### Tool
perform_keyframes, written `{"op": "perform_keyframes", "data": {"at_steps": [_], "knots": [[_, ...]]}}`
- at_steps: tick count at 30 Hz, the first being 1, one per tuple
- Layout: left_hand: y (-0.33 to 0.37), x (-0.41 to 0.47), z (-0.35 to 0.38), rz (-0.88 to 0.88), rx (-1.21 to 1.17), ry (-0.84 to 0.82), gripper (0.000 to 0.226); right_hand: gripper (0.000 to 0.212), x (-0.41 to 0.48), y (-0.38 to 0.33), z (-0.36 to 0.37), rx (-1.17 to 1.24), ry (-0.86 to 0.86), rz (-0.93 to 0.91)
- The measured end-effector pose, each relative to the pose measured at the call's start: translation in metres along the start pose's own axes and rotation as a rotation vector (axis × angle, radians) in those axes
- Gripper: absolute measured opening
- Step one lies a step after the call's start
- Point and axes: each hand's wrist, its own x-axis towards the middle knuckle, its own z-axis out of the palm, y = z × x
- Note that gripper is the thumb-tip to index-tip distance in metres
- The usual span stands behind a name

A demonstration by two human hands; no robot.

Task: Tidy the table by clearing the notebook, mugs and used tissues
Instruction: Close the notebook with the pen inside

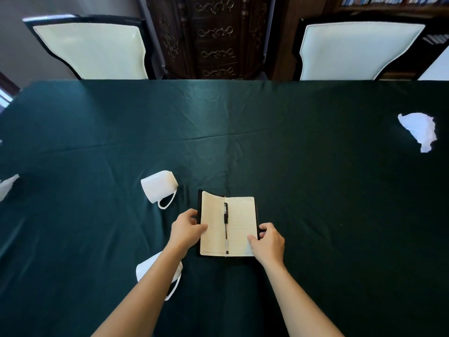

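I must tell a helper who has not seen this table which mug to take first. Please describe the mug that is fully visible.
On the dark green tablecloth, find the open notebook held at both edges. The white mug lies on its side just beyond and left of it. The other mug, nearer the person, is half hidden under the left forearm.

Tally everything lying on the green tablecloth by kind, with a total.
Mugs: 2, one on its side, one partly hidden under the left forearm
Crumpled tissues: 2, and
Notebook: 1
Pen: 1
Total: 6
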Motion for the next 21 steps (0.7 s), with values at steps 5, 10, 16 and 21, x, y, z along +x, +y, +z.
{"op": "perform_keyframes", "data": {"at_steps": [5,10,16,21], "knots": [[0.025,-0.018,0.028,0.135,-0.019,-0.048,0.023,0.045,0.001,-0.002,-0.005,0.031,-0.015,0.016],[0.047,-0.032,0.069,0.184,0.062,0.001,0.027,0.045,0.002,-0.001,-0.010,0.039,-0.036,0.001],[0.055,-0.035,0.111,0.162,0.144,0.025,0.031,0.031,0.001,0.002,-0.012,0.081,-0.052,-0.028],[0.057,-0.034,0.131,0.090,0.135,0.039,0.033,0.012,0.004,0.006,-0.019,0.133,-0.079,-0.034]]}}
